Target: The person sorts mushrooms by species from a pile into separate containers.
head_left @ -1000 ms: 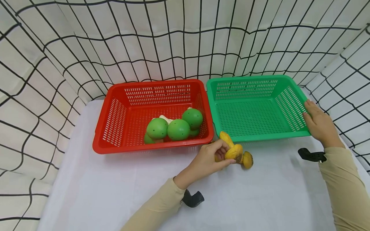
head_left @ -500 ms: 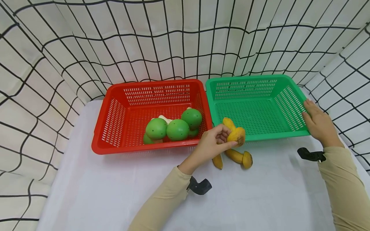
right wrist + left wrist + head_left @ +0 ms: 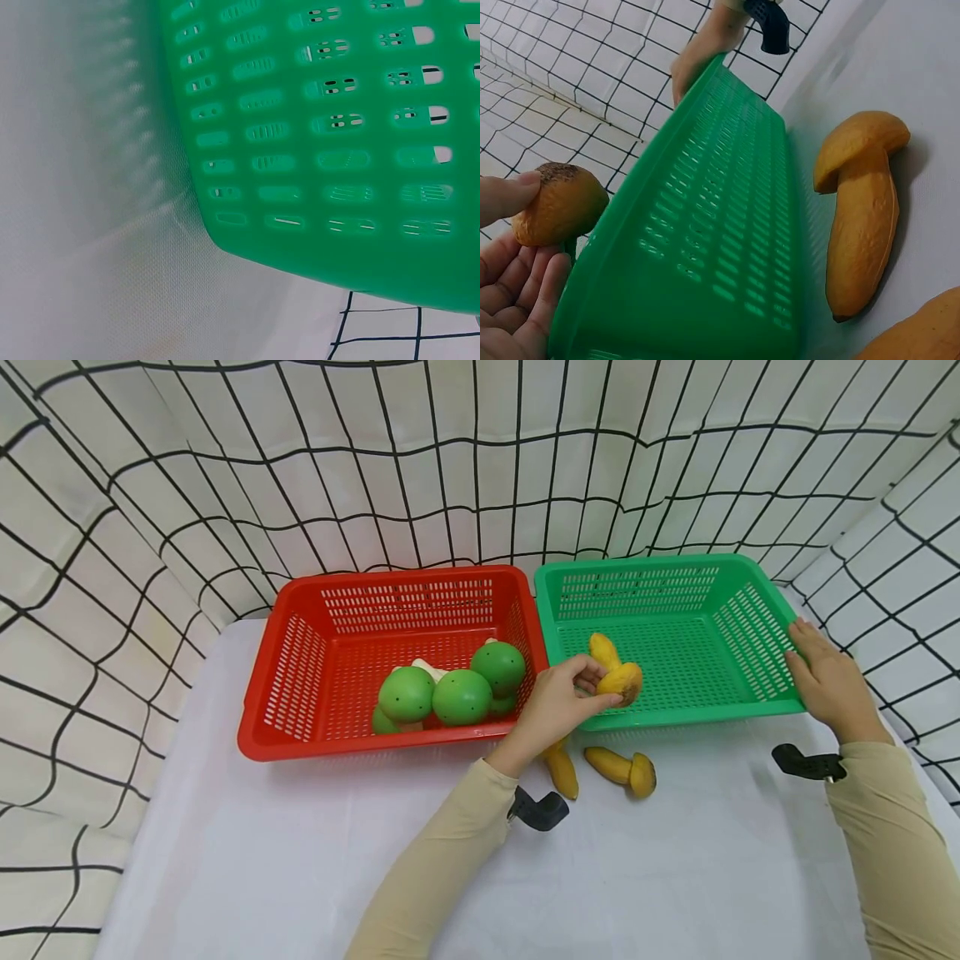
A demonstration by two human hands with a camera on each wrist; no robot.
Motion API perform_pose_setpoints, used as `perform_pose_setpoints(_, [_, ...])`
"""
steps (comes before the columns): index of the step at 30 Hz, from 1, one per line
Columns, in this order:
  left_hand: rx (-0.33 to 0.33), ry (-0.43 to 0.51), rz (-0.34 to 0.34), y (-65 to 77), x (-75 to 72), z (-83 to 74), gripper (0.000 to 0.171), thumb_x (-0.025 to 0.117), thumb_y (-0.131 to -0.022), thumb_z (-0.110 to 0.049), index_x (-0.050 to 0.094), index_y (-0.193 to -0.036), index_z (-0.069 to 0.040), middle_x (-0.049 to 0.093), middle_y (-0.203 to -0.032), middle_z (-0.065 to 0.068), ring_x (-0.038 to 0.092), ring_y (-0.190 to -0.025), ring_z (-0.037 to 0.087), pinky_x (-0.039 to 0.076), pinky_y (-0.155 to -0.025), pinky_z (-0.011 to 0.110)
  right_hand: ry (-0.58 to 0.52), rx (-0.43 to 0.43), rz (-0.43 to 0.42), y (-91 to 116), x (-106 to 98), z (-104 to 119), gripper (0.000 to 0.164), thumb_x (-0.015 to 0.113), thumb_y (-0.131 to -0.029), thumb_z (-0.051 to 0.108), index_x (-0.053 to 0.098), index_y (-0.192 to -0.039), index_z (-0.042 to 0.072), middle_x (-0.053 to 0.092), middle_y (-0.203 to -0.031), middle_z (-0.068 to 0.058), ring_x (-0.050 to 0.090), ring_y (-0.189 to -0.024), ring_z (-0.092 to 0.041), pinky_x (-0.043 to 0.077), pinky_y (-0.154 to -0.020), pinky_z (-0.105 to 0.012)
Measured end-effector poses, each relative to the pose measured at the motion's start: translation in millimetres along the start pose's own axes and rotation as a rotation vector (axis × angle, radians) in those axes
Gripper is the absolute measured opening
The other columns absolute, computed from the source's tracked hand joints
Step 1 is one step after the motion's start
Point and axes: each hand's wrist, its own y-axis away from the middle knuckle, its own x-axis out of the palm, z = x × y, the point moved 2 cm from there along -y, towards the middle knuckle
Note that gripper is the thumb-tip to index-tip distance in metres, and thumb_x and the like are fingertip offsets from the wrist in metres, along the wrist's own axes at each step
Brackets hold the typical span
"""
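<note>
My left hand (image 3: 558,702) pinches a yellow mushroom (image 3: 622,683) by its cap between thumb and fingers. It is over the front left rim of the green basket (image 3: 675,717), the stem pointing into the basket. In the left wrist view, the held mushroom (image 3: 566,206) shows its dark-speckled cap beside the rim. My right hand (image 3: 836,685) rests on the basket's right rim, fingers fairly straight. On the table in front lie another yellow mushroom (image 3: 618,768) and a further yellow piece (image 3: 561,770), partly hidden by my left wrist.
A red basket (image 3: 315,745) stands left of the green one, with several green round-capped pieces (image 3: 462,697) at its front right. A black grid net (image 3: 480,443) over white cloth rises behind and at both sides. White cloth (image 3: 300,860) covers the table.
My left hand has lifted the mushroom off the table and carried it forward and slightly right, to over the green basket's rim. My right hand has stayed in place.
</note>
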Motion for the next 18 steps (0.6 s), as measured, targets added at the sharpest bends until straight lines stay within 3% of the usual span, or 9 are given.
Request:
perform_pose_setpoints(8, [0.011,-0.236,0.051,-13.8,14.1,-3.4,0.028,0.074,-0.083,-0.019,0.063,-0.104,-0.003,0.064,-0.093,0.002,0.058,-0.082,0.009,0.044,-0.069,0.011,0.0,0.003,-0.003,0.5,0.1,-1.8,0.052,0.026,-0.102,0.021,0.023,-0.144,-0.008,0.018,-0.151,-0.024,0.014,-0.141,-0.035,0.008,-0.114,-0.045])
perform_pose_setpoints(18, [-0.013,-0.179,0.122,-28.8,21.6,-3.6,0.03,0.074,-0.082,-0.018,0.064,-0.105,-0.002,0.064,-0.095,0.004,0.058,-0.084,0.01,0.044,-0.072,0.011,-0.005,-0.011,-0.012,-0.6,1.3,-2.4,0.052,0.026,-0.102,0.021,0.024,-0.144,-0.009,0.02,-0.15,-0.025,0.015,-0.141,-0.036,0.008,-0.114,-0.045])
